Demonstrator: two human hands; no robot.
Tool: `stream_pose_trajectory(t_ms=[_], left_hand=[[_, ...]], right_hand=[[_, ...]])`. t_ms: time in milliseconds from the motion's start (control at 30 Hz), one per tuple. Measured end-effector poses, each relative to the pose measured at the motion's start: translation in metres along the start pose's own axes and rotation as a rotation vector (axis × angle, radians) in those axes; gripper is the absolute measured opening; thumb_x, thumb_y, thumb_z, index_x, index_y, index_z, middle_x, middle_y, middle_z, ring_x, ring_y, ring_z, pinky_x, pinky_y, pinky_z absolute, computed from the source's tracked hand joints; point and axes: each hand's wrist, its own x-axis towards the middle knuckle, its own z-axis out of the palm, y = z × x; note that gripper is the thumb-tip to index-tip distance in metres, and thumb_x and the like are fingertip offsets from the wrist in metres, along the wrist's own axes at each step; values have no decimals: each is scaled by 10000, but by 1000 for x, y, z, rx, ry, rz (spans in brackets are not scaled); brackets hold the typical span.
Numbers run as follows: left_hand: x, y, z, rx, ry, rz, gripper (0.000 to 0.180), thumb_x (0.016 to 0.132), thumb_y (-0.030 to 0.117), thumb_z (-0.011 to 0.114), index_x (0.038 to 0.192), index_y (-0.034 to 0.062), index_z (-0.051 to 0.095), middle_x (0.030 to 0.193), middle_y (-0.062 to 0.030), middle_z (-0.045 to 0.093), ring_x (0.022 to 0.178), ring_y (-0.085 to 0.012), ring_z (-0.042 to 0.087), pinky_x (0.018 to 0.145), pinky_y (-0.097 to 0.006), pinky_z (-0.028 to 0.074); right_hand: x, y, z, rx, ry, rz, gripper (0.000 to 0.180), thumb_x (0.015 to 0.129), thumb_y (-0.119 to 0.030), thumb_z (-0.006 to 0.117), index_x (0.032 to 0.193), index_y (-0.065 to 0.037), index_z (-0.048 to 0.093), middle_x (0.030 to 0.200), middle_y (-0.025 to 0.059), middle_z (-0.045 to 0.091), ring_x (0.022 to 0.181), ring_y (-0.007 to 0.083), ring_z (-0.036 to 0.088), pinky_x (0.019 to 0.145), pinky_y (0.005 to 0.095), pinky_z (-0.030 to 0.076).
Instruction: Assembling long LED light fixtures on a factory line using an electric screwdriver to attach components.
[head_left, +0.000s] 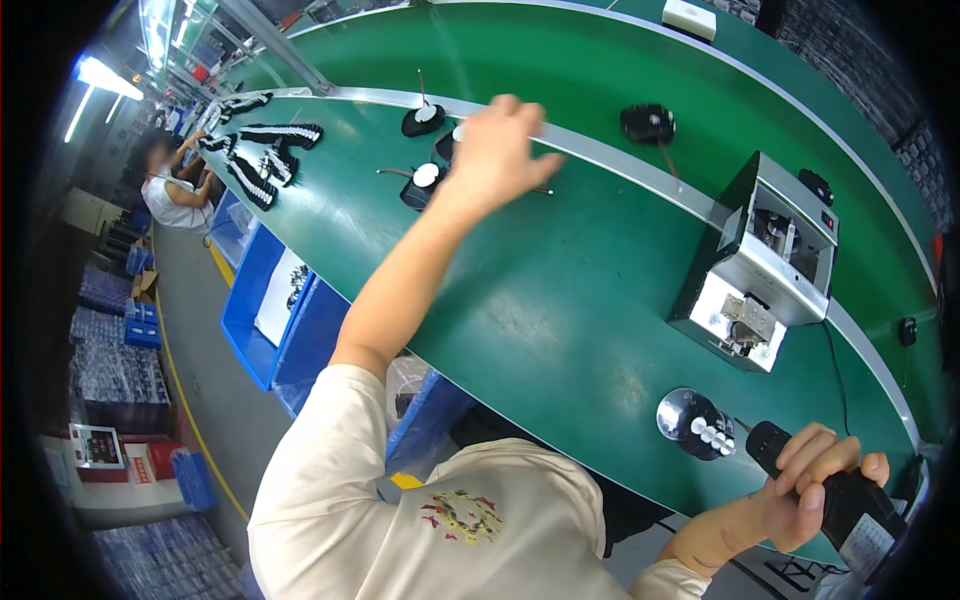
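Observation:
My left hand [500, 150] is stretched out over the far side of the green bench [560, 330], fingers and thumb apart. Just under and beside it is a small black part with a white disc [458, 140], mostly hidden by the hand. Two more such black parts lie near it, one with a white disc and an upright wire [424, 116], another with a white disc and a side wire [425, 180]. At the lower right, my right hand [800, 490] is wrapped round a black handheld tool [850, 505] with a pale label; its exact kind is unclear.
A grey metal machine [755, 270] stands on the bench at right. Nearer is a round shiny dish with white pieces [700, 425]. Black-and-white strips [265, 165] lie far left. A green conveyor belt [560, 60] carries black parts [648, 123]. Blue bins [270, 300] stand beside the bench; another person [178, 190] sits beyond.

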Motion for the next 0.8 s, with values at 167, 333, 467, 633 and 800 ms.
stream_pose_trajectory(t_ms=[167,333,467,633,800], left_hand=[[-25,-40,-28,262,-312,-246,422,633,427,806,808,101,603,895,-87,598,845,-296,609,834,-434,353],[-34,-36,-23,63,-238,-111,305,599,201,788,781,101,564,878,-54,557,899,-258,586,867,-420,366],[-63,20,-53,-503,-246,164,312,531,12,760,766,64,562,949,-105,521,1009,-283,574,852,-374,483],[-109,118,4,-1000,-501,641,292,601,-8,738,874,74,671,1074,-106,504,1059,-303,540,883,-390,493],[-121,153,37,-1145,-539,716,296,614,-17,739,896,69,708,1074,-101,514,1111,-320,546,872,-418,513]], right_hand=[[-5,-1,-5,13,15,28,507,820,-83,630,1266,-80,389,629,11,472,439,113,465,465,270,418],[-3,-8,-11,-25,10,43,510,828,-82,626,1269,-87,371,639,20,478,446,118,474,465,278,423],[-1,-3,-15,97,-14,28,561,829,-45,629,1315,-101,354,641,31,503,457,148,513,479,311,454],[5,2,-15,128,-39,84,608,820,-12,619,1360,-95,352,620,30,510,467,160,512,486,324,452],[7,-1,-17,127,-9,126,578,819,-10,612,1331,-105,361,635,34,507,478,168,517,496,329,457]])
